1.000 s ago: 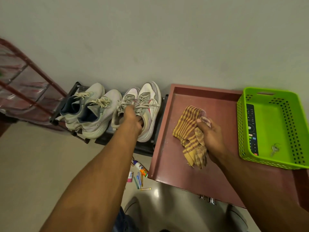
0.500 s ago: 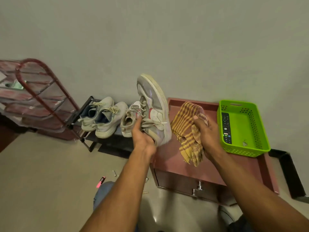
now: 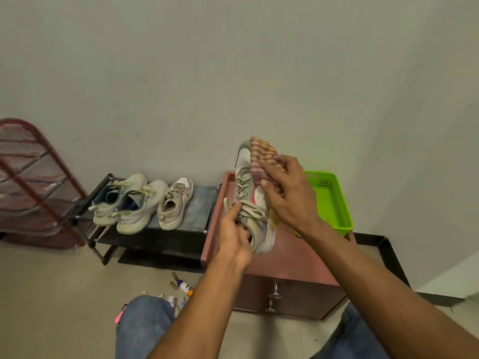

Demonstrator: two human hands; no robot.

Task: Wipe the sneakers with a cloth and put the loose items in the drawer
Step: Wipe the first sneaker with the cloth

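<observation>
Striped yellow cloth (image 3: 263,156) is pressed against the side of one raised sneaker (image 3: 250,195) by the right hand (image 3: 287,193), its fingers lying over the fabric; the left hand (image 3: 234,234) is clamped on the shoe's opening near the heel. The shoe is held above the red worktop (image 3: 293,257). Three sneakers (image 3: 142,203) are left on the black rack (image 3: 199,203), apparently unwiped. Loose items (image 3: 181,286) are scattered on the floor; the drawer (image 3: 285,296) is shut. Wiping is judged barely begun.
</observation>
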